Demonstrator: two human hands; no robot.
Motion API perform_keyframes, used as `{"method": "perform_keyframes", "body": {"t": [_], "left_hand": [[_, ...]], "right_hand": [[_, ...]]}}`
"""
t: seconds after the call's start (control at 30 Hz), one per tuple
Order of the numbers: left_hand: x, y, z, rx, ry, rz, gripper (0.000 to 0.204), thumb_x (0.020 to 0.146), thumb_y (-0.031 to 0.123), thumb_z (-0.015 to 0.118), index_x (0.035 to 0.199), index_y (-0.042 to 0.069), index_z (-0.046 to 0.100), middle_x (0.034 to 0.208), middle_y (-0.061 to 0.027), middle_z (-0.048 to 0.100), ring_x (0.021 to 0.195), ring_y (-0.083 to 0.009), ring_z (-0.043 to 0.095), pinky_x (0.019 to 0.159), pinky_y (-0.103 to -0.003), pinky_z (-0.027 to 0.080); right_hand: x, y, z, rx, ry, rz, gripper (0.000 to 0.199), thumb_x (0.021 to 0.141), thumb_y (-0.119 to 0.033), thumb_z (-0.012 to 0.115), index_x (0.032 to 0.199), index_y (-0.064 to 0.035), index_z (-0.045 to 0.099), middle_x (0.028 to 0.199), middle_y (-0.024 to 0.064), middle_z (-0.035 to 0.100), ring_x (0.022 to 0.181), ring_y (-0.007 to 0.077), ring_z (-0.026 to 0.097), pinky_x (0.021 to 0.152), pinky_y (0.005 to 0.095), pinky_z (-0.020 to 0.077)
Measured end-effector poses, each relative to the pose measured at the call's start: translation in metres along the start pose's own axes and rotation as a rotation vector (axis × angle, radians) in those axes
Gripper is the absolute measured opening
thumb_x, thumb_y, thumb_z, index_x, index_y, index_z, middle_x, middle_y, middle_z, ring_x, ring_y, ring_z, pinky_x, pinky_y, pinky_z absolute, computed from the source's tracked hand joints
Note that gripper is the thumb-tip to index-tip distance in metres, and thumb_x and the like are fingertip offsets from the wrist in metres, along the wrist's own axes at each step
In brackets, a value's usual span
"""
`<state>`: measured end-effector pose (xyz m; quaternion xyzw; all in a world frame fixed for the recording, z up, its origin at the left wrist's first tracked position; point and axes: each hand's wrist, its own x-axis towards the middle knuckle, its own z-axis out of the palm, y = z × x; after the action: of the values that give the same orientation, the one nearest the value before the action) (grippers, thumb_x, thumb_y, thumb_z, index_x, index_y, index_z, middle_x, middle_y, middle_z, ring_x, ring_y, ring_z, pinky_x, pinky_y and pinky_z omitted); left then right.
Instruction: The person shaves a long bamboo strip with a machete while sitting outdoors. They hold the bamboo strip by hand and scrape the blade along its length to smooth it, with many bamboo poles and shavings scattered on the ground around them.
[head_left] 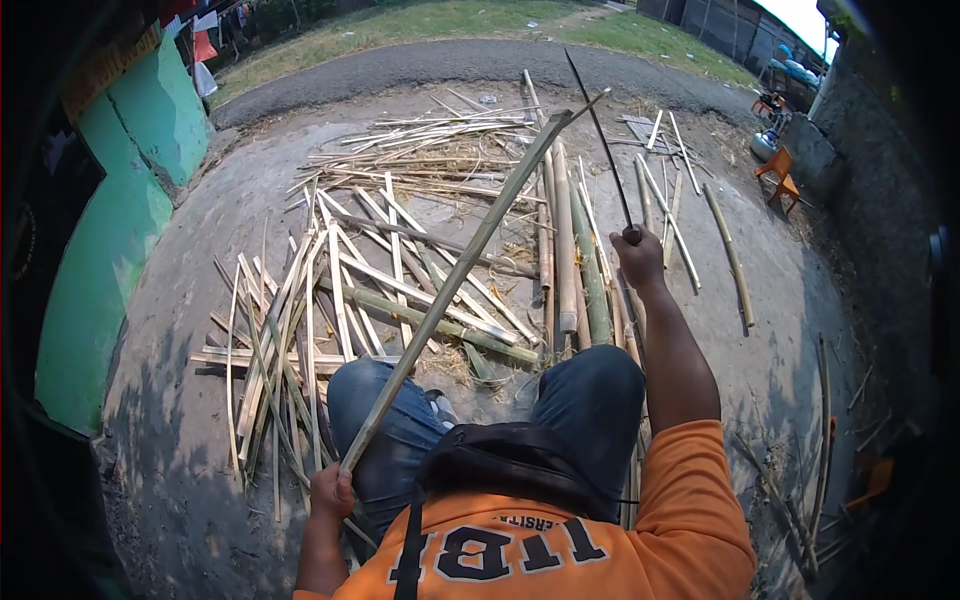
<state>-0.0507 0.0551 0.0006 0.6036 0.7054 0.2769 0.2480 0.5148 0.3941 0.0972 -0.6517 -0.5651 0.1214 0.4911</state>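
Note:
My left hand [331,492] is closed round the lower end of a long split bamboo strip [455,275]. The strip slants up and away to the right across my left knee, and its far end looks split, with a thin piece sticking out. Out to the right, my raised right hand [639,258] grips the handle of a long, dark machete [598,135]. Its blade points up and away, close to the strip's far end; I cannot tell whether they touch. Beyond my knees lie whole bamboo poles [566,240] and a thick green bamboo piece [440,322].
A heap of pale bamboo strips [340,280] covers the ground ahead and left, with more strips [430,160] farther off. At the right lie a bamboo pole [729,255] and an orange chair [778,178]. A green wall [125,220] stands left; a road [470,65] crosses behind.

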Motion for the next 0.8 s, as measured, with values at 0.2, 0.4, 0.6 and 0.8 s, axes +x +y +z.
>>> {"method": "perform_keyframes", "body": {"t": [0.2,0.4,0.6,0.8], "left_hand": [[0.001,-0.01,0.003,0.016,0.018,-0.014,0.069,0.094,0.064,0.043,0.076,-0.001,0.057,0.059,-0.0186,0.051,0.058,-0.0379,0.059,0.056,-0.047,0.042],[0.002,-0.005,0.002,0.021,0.008,-0.053,0.068,0.093,0.063,0.044,0.074,-0.001,0.056,0.061,-0.0204,0.052,0.059,-0.0397,0.06,0.057,-0.048,0.043],[0.0,-0.011,0.005,0.057,0.019,-0.073,0.066,0.093,0.061,0.044,0.076,-0.001,0.059,0.064,-0.024,0.055,0.065,-0.0464,0.062,0.059,-0.051,0.045],[-0.001,-0.011,0.003,0.084,0.021,-0.074,0.066,0.093,0.061,0.044,0.078,-0.001,0.06,0.067,-0.0255,0.057,0.069,-0.0483,0.063,0.062,-0.052,0.047]], "right_hand": [[0.014,-0.013,-0.002,0.399,-0.158,0.266,0.026,0.089,-0.023,0.079,0.078,-0.0072,0.062,0.06,-0.0015,0.052,0.052,0.0119,0.05,0.05,0.0302,0.0387],[0.038,-0.079,0.01,0.799,-0.162,0.222,0.021,0.094,-0.024,0.075,0.093,-0.0093,0.06,0.075,0.0006,0.059,0.055,0.0081,0.049,0.053,0.0275,0.0426],[0.073,-0.116,0.017,1.015,-0.107,0.216,0.022,0.094,-0.02,0.071,0.107,-0.0068,0.059,0.105,0.0132,0.07,0.062,0.0108,0.053,0.063,0.0343,0.0513],[0.086,-0.152,0.023,1.088,-0.108,0.157,0.024,0.089,-0.009,0.07,0.106,-0.0064,0.054,0.114,0.0134,0.072,0.059,0.0125,0.053,0.062,0.0357,0.0522]]}}
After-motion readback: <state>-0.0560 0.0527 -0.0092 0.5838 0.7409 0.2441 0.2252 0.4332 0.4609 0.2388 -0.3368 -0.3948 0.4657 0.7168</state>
